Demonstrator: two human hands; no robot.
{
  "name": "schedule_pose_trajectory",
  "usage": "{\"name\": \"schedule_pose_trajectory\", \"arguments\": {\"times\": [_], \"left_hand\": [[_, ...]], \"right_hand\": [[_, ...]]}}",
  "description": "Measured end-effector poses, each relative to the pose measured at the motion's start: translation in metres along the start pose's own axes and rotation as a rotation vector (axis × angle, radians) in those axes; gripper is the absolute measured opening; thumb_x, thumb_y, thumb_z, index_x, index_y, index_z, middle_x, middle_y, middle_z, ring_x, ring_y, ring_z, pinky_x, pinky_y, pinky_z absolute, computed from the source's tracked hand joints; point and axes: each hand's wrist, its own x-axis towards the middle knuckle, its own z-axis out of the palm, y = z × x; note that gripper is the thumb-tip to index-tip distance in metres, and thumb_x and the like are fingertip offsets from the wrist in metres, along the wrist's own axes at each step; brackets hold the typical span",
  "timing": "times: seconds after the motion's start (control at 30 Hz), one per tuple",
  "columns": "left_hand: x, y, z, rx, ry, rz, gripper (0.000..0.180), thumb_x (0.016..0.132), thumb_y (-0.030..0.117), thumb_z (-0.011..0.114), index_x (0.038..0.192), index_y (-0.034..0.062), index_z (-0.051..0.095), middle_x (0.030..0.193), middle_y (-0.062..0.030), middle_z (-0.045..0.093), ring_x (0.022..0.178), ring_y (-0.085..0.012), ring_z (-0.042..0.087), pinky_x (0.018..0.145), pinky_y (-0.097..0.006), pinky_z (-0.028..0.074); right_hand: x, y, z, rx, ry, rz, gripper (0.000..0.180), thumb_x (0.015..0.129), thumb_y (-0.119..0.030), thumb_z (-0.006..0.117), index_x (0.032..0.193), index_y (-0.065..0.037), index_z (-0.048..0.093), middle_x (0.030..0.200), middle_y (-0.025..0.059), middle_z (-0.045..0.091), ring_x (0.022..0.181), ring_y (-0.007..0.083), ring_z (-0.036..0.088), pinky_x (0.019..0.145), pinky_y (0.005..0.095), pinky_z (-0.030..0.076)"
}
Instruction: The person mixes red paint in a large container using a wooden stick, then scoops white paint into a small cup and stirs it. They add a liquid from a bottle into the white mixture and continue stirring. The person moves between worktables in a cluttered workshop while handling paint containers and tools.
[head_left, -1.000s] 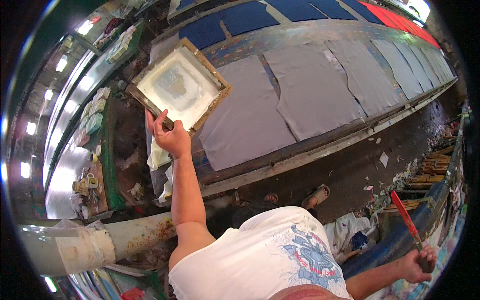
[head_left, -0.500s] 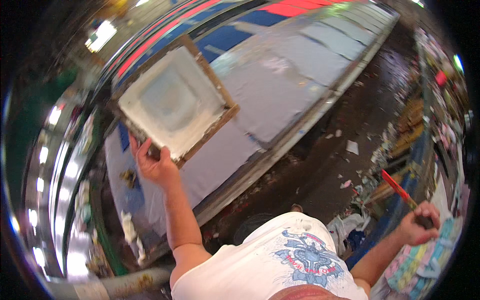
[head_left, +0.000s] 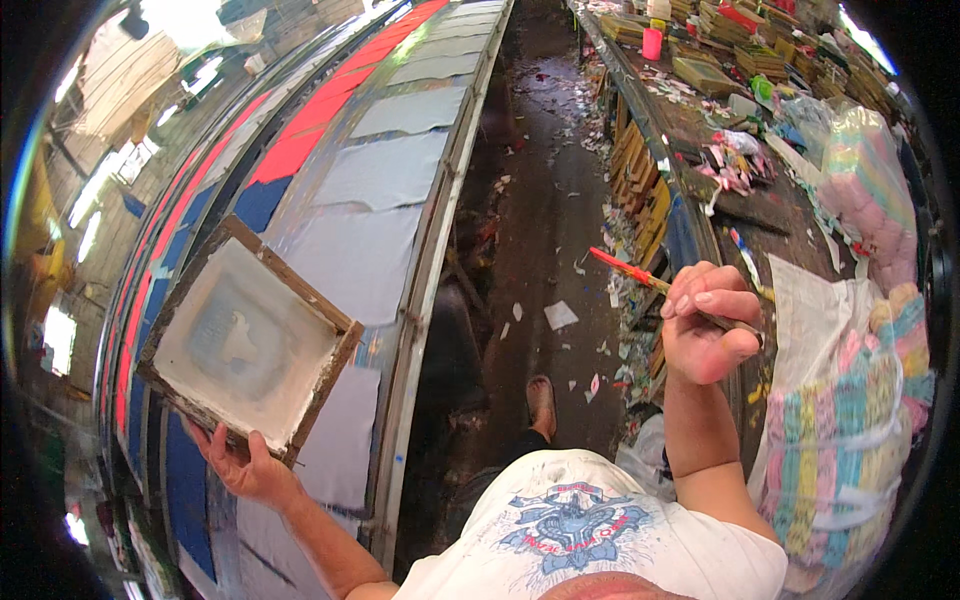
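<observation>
In my left hand point(head_left: 250, 470) is a wooden-framed printing screen point(head_left: 265, 375), gripped by its near edge and tilted above the long table. Its mesh is pale cream around the border, with a bluish-grey patch in the middle. My right hand point(head_left: 705, 325) is raised at the right, fingers curled around a slim stick-like tool point(head_left: 630, 270) with a red end pointing left; its exact kind does not show. Below and beyond the screen, flat grey fabric pieces point(head_left: 365, 250) lie along the table, with red pieces point(head_left: 310, 115) and dark blue ones farther left.
A littered aisle floor point(head_left: 540, 190) runs between the long table and a cluttered workbench point(head_left: 760, 210). On the bench are scraps, wooden frames point(head_left: 705, 75) and a pink cup point(head_left: 652, 43). Bagged pastel striped textiles point(head_left: 840, 440) sit close at my right.
My view has swung right, so the aisle and bench show more. The screen now sits lower and farther left in view. My right hand with the red-ended tool has come up and inward.
</observation>
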Motion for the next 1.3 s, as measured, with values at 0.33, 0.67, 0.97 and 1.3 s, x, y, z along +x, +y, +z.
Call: {"name": "schedule_pose_trajectory", "arguments": {"times": [0.33, 0.67, 0.97, 1.3], "left_hand": [[0.036, -0.019, 0.327, -0.27, -0.093, -0.161, 0.05, 0.082, -0.024, 0.062, 0.124, 0.0004, 0.072, 0.182, -0.0232, 0.04, 0.163, -0.0386, 0.047, 0.128, -0.052, 0.051], [0.013, 0.009, 0.665, -0.575, -0.328, -0.113, 0.051, 0.08, -0.023, 0.067, 0.126, -0.0021, 0.072, 0.183, -0.0285, 0.036, 0.167, -0.0386, 0.042, 0.132, -0.051, 0.043], [0.03, -0.002, 0.878, -0.636, -0.345, -0.26, 0.05, 0.078, -0.021, 0.069, 0.122, 0.0023, 0.077, 0.183, -0.0245, 0.04, 0.165, -0.0359, 0.047, 0.127, -0.048, 0.05], [0.075, -0.127, 1.099, -0.549, -0.274, -0.367, 0.053, 0.08, -0.026, 0.065, 0.123, 0.0031, 0.075, 0.184, -0.024, 0.038, 0.165, -0.0354, 0.046, 0.129, -0.047, 0.05]], "right_hand": [[0.143, 0.228, -0.042, -0.008, -0.071, -0.059, 0.065, 0.115, -0.065, 0.056, 0.11, -0.001, 0.07, 0.091, 0.0108, 0.063, 0.076, 0.0204, 0.064, 0.058, 0.0323, 0.058], [0.245, 0.432, -0.169, 0.006, -0.097, -0.124, 0.073, 0.112, -0.076, 0.051, 0.121, -0.006, 0.071, 0.095, 0.0069, 0.06, 0.077, 0.0205, 0.057, 0.065, 0.034, 0.05], [0.318, 0.635, -0.258, 0.03, -0.053, -0.051, 0.075, 0.116, -0.077, 0.039, 0.124, -0.009, 0.071, 0.094, 0.0071, 0.058, 0.078, 0.0209, 0.055, 0.067, 0.0334, 0.049], [0.369, 0.921, -0.253, -0.049, -0.156, 0.001, 0.07, 0.119, -0.07, 0.041, 0.122, -0.007, 0.072, 0.093, 0.0068, 0.059, 0.076, 0.0213, 0.056, 0.063, 0.0349, 0.048]]}}
